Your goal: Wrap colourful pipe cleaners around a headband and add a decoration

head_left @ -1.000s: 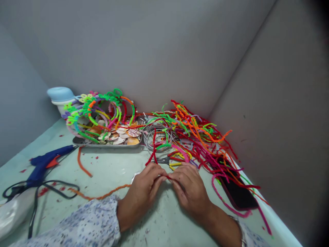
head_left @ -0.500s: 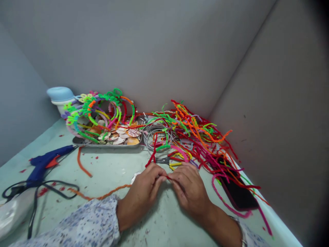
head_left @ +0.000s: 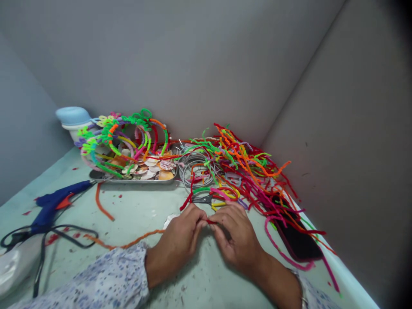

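Between my two hands a short stretch of red pipe cleaner (head_left: 210,222) shows, pinched at both sides. My left hand (head_left: 180,240) is closed on its left end with thumb and forefinger. My right hand (head_left: 238,236) grips the other side, its fingers curled and thumb below. Just beyond the fingertips lie scissors (head_left: 202,199) with red and yellow handles. A multicoloured strand of red, green and pink pipe cleaner (head_left: 202,189) crosses over them; whether it joins the held piece is hidden. An orange pipe cleaner (head_left: 141,237) runs from behind my left wrist.
A metal tray (head_left: 144,182) of seashells (head_left: 165,165) carries several pipe-cleaner headbands (head_left: 128,122). Behind it is a blue-lidded container (head_left: 74,116). A blue glue gun (head_left: 58,199) with its cord lies left. Coiled wire (head_left: 197,169), piled pipe cleaners (head_left: 247,159) and a phone (head_left: 299,240) are right.
The multicoloured strand beyond my fingers has shifted slightly left and lower, its pink part tilting differently. My hands keep their pinch on the red piece, almost in place.
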`<state>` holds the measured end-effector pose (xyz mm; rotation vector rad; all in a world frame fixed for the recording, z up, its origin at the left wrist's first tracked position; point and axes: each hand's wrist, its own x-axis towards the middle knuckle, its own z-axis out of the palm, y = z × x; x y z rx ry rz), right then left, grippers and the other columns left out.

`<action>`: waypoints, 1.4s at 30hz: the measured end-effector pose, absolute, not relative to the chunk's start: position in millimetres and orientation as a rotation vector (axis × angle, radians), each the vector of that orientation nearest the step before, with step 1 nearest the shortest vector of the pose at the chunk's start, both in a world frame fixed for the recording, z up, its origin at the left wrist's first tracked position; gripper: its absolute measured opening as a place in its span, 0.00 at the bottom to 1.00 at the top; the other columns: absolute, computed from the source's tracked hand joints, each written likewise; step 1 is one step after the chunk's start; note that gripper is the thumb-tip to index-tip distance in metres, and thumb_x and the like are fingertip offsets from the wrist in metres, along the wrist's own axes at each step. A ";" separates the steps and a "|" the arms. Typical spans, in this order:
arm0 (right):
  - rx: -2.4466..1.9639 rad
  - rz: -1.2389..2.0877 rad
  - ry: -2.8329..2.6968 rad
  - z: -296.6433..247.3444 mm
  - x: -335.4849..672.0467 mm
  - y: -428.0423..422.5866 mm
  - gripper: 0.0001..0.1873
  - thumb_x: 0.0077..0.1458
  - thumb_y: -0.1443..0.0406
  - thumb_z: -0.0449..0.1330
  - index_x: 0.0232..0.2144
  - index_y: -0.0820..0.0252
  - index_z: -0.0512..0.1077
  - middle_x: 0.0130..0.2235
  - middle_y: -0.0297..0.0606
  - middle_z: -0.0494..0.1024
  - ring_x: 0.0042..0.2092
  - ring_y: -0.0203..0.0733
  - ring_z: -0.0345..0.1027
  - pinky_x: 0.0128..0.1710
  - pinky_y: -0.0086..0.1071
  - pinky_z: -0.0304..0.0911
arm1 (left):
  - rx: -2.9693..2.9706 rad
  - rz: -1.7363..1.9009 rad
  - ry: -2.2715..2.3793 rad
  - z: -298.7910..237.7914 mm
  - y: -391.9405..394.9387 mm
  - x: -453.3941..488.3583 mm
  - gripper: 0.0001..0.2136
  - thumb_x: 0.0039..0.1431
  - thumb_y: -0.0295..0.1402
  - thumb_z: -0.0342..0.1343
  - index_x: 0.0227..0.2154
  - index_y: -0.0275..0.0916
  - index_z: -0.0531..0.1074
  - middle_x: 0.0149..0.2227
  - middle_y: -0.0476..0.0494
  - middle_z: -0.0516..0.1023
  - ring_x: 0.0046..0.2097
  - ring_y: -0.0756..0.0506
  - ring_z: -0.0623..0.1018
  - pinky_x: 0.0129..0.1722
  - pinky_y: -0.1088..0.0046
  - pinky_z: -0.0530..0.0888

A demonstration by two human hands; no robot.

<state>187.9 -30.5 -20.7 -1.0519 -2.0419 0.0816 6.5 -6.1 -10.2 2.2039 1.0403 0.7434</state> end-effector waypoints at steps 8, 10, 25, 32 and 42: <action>-1.087 0.030 -2.038 -22.8 187.5 -28.8 0.09 0.57 0.71 0.55 0.40 0.58 0.69 0.35 0.37 0.75 0.39 0.42 0.68 0.49 0.45 0.59 | 2.180 0.798 1.036 -11.9 -2.8 5.8 0.08 0.66 0.31 0.45 0.35 0.39 0.69 0.35 0.46 0.73 0.37 0.47 0.73 0.37 0.71 0.69; -1.104 0.013 -2.043 -23.7 186.9 -28.5 0.09 0.57 0.71 0.55 0.41 0.58 0.69 0.35 0.37 0.76 0.39 0.42 0.68 0.50 0.45 0.59 | 2.174 0.816 1.028 -11.8 -2.2 5.7 0.08 0.66 0.30 0.46 0.35 0.40 0.70 0.35 0.46 0.72 0.38 0.47 0.73 0.38 0.72 0.69; -1.154 -0.038 -1.758 -22.5 190.9 -29.6 0.07 0.57 0.71 0.54 0.38 0.56 0.67 0.35 0.37 0.74 0.40 0.43 0.67 0.47 0.46 0.61 | 1.832 1.004 1.119 -2.0 -10.1 7.6 0.05 0.62 0.34 0.51 0.39 0.39 0.66 0.31 0.48 0.69 0.30 0.50 0.69 0.28 0.75 0.67; -1.079 -0.004 -1.810 -21.0 187.8 -32.2 0.07 0.56 0.72 0.54 0.37 0.56 0.66 0.34 0.36 0.73 0.38 0.41 0.67 0.47 0.45 0.62 | 1.224 0.834 0.920 -7.8 5.7 10.2 0.11 0.59 0.39 0.56 0.38 0.37 0.68 0.26 0.51 0.71 0.24 0.52 0.70 0.23 0.78 0.63; -1.208 -0.049 -1.692 -25.5 191.5 -27.9 0.06 0.58 0.71 0.54 0.37 0.57 0.67 0.35 0.37 0.73 0.40 0.43 0.66 0.43 0.40 0.62 | 1.244 0.853 0.722 -3.5 0.9 6.7 0.06 0.54 0.32 0.61 0.29 0.36 0.70 0.29 0.50 0.69 0.29 0.53 0.66 0.28 0.78 0.64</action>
